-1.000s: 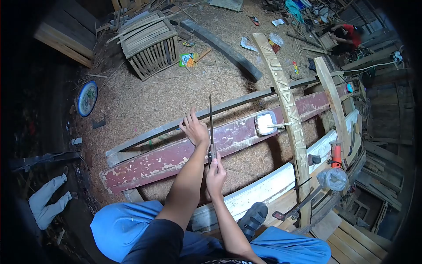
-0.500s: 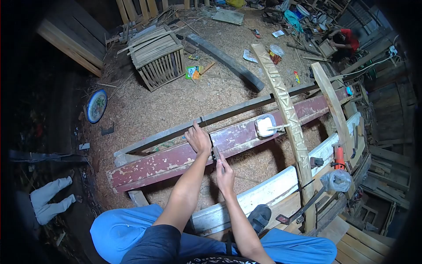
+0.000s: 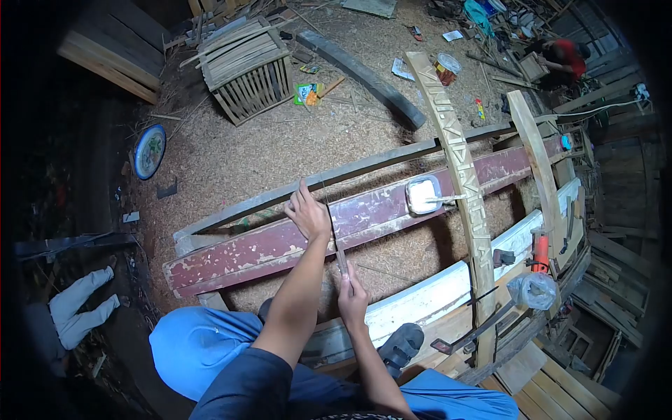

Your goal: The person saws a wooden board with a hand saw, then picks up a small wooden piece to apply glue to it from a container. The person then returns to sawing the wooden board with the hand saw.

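Note:
In the head view my right hand [image 3: 352, 297] is closed around the handle end of a long, thin tool [image 3: 333, 227], which looks like a narrow blade. The tool crosses the worn red beam [image 3: 245, 255] and points away from me. Just left of it, my left hand [image 3: 308, 213] lies over the red beam with its fingers apart. Whether its edge touches the tool cannot be made out. A square tub of white material [image 3: 423, 194] with a stick in it stands on the beam to the right.
A carved plank [image 3: 458, 164] and a plain curved plank [image 3: 535, 150] cross the beams. Near my sandalled foot [image 3: 402, 346] lies a white board [image 3: 420, 294]. An orange tool [image 3: 540, 253] is at the right. A slatted crate [image 3: 248, 77] and a crouching person [image 3: 567, 59] are farther back.
My right hand and the tool have moved back toward my body since half a second ago. My left hand has shifted slightly left. The whole view has also shifted a little.

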The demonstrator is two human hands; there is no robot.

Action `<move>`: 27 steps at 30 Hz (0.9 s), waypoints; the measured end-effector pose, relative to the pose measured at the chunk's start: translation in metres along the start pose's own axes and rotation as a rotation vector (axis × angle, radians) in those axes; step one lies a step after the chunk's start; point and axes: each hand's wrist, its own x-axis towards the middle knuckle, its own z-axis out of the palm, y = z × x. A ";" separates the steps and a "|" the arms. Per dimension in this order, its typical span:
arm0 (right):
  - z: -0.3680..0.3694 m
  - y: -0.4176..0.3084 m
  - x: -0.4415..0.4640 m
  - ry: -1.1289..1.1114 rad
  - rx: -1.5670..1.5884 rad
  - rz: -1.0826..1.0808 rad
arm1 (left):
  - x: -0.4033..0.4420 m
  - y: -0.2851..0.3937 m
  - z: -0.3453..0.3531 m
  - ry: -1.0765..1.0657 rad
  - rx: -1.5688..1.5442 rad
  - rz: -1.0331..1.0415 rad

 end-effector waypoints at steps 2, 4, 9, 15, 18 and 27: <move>0.006 -0.002 0.019 -0.035 0.003 0.033 | 0.000 -0.001 0.002 0.013 0.023 -0.004; -0.001 0.001 0.017 -0.081 -0.005 0.077 | -0.004 -0.001 -0.002 -0.010 0.021 -0.005; -0.012 0.005 0.007 -0.007 -0.018 -0.076 | 0.001 0.001 0.001 0.025 -0.018 -0.002; -0.013 -0.004 -0.006 -0.044 0.038 0.073 | 0.002 0.003 -0.006 0.014 -0.033 0.011; -0.023 0.005 -0.019 -0.098 -0.058 0.138 | 0.002 0.000 -0.003 0.006 -0.074 0.018; -0.023 -0.020 -0.018 -0.088 -0.007 0.213 | -0.020 -0.030 -0.028 -0.164 -0.204 0.297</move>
